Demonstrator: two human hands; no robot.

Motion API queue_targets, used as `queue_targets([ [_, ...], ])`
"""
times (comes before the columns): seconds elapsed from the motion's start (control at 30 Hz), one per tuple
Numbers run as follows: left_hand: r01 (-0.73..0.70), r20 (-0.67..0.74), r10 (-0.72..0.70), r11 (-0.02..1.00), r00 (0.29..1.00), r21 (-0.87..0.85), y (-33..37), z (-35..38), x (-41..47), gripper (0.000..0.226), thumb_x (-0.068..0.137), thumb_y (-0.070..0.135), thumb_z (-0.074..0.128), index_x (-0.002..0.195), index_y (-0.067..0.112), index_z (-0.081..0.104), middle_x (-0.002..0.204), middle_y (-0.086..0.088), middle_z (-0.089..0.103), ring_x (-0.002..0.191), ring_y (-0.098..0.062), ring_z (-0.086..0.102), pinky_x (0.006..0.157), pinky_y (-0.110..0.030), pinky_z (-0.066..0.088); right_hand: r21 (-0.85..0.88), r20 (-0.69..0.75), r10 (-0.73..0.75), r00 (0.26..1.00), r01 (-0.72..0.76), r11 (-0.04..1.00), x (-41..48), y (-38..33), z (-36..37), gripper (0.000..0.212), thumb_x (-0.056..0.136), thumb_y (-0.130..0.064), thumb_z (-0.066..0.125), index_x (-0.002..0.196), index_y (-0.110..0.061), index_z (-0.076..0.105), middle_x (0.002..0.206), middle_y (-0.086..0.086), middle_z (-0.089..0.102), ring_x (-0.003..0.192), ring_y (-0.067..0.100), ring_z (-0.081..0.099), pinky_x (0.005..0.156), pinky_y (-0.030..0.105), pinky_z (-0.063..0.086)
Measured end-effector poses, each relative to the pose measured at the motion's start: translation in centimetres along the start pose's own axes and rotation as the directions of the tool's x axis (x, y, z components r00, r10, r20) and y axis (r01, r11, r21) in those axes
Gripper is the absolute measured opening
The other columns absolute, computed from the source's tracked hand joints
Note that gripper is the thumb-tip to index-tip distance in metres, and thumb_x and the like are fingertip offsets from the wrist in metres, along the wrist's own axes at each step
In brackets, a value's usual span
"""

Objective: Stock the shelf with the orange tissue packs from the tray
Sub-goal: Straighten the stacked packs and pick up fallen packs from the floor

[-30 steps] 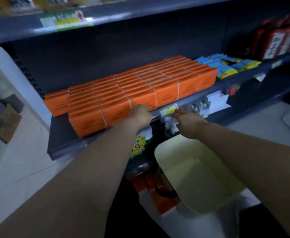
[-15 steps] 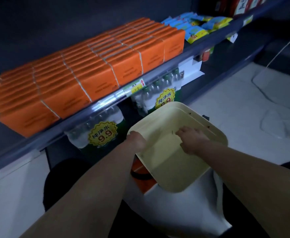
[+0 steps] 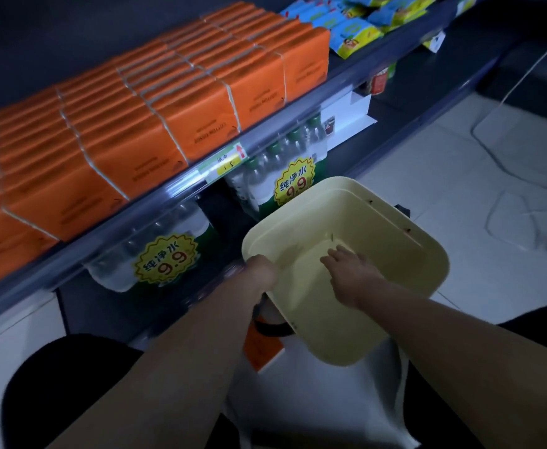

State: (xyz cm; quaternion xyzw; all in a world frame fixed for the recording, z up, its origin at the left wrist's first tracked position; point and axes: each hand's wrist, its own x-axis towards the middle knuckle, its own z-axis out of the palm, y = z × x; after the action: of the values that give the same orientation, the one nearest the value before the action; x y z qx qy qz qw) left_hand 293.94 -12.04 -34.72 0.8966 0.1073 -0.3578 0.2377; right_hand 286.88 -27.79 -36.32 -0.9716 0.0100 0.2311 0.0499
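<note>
The tray (image 3: 427,254) shows only bare cream floor and walls; no orange pack is visible inside it. The orange tissue packs (image 3: 174,124) all sit on the shelf (image 3: 181,189), above and to the left of both hands. They stand on edge in banded bundles, face to face in files that run from the shelf lip toward the back. The bundles sit side by side along the shelf's length, their printed ends at the front edge.

The right hand (image 3: 346,270) reaches down into the tray with fingers spread and relaxed near its floor. Its grip is wide and holds nothing. The left hand (image 3: 260,270) sits at the tray's near-left rim, seen from behind the knuckles. Its grip appears closed over that rim, though the fingertips are hidden. This hand is the nearer one to the shelf.

Something orange (image 3: 260,348) shows under the tray's left corner, just below the left hand and beside a dark loop. Whether it is a tissue pack cannot be told from here.

Judging from the bare tray, the stocking looks finished or close to it. If that orange item is stock, it lies below and behind the left grip, on the side away from the shelf, and the tray would need to shift first.
</note>
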Motion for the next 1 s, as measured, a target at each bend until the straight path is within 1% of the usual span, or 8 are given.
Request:
queue_targets([
  [0.17, -0.053, 0.109, 0.076, 0.978, 0.991, -0.200, 4.6, 2.4, 0.6, 0.045, 0.098, 0.012, 0.040, 0.141, 0.005, 0.032, 0.137, -0.013, 0.044, 0.122, -0.027, 0.046, 0.104, -0.033, 0.040, 0.017, -0.047, 0.073, 0.996, -0.072, 0.997, 0.4, 2.2, -1.5, 0.060, 0.094, -0.009, 0.036, 0.151, -0.014, 0.018, 0.160, 0.005, 0.010, 0.148, 0.020, 0.002, 0.118, 0.046, 0.011],
  [0.27, -0.087, 0.173, 0.140, 0.954, 0.975, -0.286, 5.6, 3.0, 1.4, 0.034, 0.094, 0.012, 0.044, 0.128, 0.015, 0.048, 0.129, -0.009, 0.055, 0.107, -0.019, 0.054, 0.089, -0.028, 0.048, 0.034, -0.080, 0.125, 0.989, -0.122, 0.992, 0.4, 3.4, -2.1, 0.058, 0.094, -0.008, 0.033, 0.150, -0.014, 0.020, 0.159, 0.005, 0.011, 0.148, 0.021, 0.003, 0.118, 0.047, 0.010],
  [0.43, -0.193, 0.029, 0.200, 0.970, 0.979, -0.149, 4.3, 0.4, 0.6, 0.049, 0.091, 0.007, 0.049, 0.139, 0.005, 0.038, 0.135, -0.018, 0.050, 0.120, -0.034, 0.053, 0.094, -0.039, 0.051, 0.045, -0.090, 0.147, 0.985, -0.144, 0.989, 0.3, 2.7, -2.7, 0.053, 0.097, -0.016, 0.039, 0.148, -0.014, 0.025, 0.157, 0.005, 0.017, 0.148, 0.021, 0.005, 0.117, 0.047, 0.013],
  [0.63, -0.208, -0.195, 0.198, 0.978, 0.961, -0.034, -1.7, -5.4, -0.9, 0.047, 0.091, 0.008, 0.049, 0.137, 0.001, 0.042, 0.135, -0.017, 0.050, 0.119, -0.034, 0.052, 0.098, -0.035, 0.045, 0.004, -0.137, 0.001, 0.991, -0.001, 1.000, 0.2, -3.2, -3.1, 0.058, 0.095, -0.021, 0.043, 0.149, -0.014, 0.023, 0.158, 0.004, 0.017, 0.147, 0.020, 0.007, 0.117, 0.044, 0.015],
  [0.73, -0.155, -0.297, 0.134, 0.987, 0.945, -0.050, -5.7, -7.8, -1.6, 0.033, 0.092, 0.003, 0.046, 0.124, -0.004, 0.050, 0.122, -0.019, 0.056, 0.111, -0.035, 0.054, 0.088, -0.035, 0.045, -0.029, -0.160, -0.096, 0.982, 0.092, 0.995, 0.1, -6.8, -3.1, 0.056, 0.096, -0.021, 0.041, 0.148, -0.015, 0.024, 0.158, 0.004, 0.017, 0.147, 0.020, 0.008, 0.117, 0.043, 0.015],
  [0.8, -0.110, -0.317, 0.085, 0.992, 0.945, -0.059, -8.2, -8.8, -2.0, 0.028, 0.092, 0.002, 0.043, 0.119, -0.003, 0.050, 0.114, -0.020, 0.055, 0.105, -0.033, 0.052, 0.081, -0.032, 0.041, -0.042, -0.127, -0.155, 0.980, 0.151, 0.988, 0.3, -9.0, -2.9, 0.056, 0.097, -0.022, 0.040, 0.149, -0.015, 0.022, 0.158, 0.004, 0.016, 0.148, 0.019, 0.006, 0.117, 0.044, 0.014],
  [0.93, -0.036, -0.296, 0.002, 0.993, 0.955, -0.108, -11.8, -9.2, -2.7, 0.034, 0.095, 0.001, 0.044, 0.127, -0.007, 0.049, 0.128, -0.022, 0.054, 0.119, -0.037, 0.051, 0.087, -0.035, 0.044, -0.072, -0.056, -0.231, 0.971, 0.227, 0.971, 1.4, -12.3, -2.1, 0.052, 0.099, -0.020, 0.036, 0.148, -0.013, 0.024, 0.158, 0.004, 0.018, 0.148, 0.018, 0.006, 0.117, 0.044, 0.013],
  [1.0, -0.005, -0.270, -0.032, 0.991, 0.962, -0.137, -13.3, -8.9, -2.7, 0.029, 0.093, 0.001, 0.047, 0.121, -0.007, 0.053, 0.126, -0.024, 0.055, 0.115, -0.037, 0.055, 0.084, -0.036, 0.046, -0.080, -0.050, -0.263, 0.963, 0.259, 0.963, 2.2, -13.3, -1.1, 0.050, 0.098, -0.019, 0.037, 0.146, -0.012, 0.028, 0.156, 0.006, 0.023, 0.147, 0.019, 0.009, 0.116, 0.044, 0.014],
])
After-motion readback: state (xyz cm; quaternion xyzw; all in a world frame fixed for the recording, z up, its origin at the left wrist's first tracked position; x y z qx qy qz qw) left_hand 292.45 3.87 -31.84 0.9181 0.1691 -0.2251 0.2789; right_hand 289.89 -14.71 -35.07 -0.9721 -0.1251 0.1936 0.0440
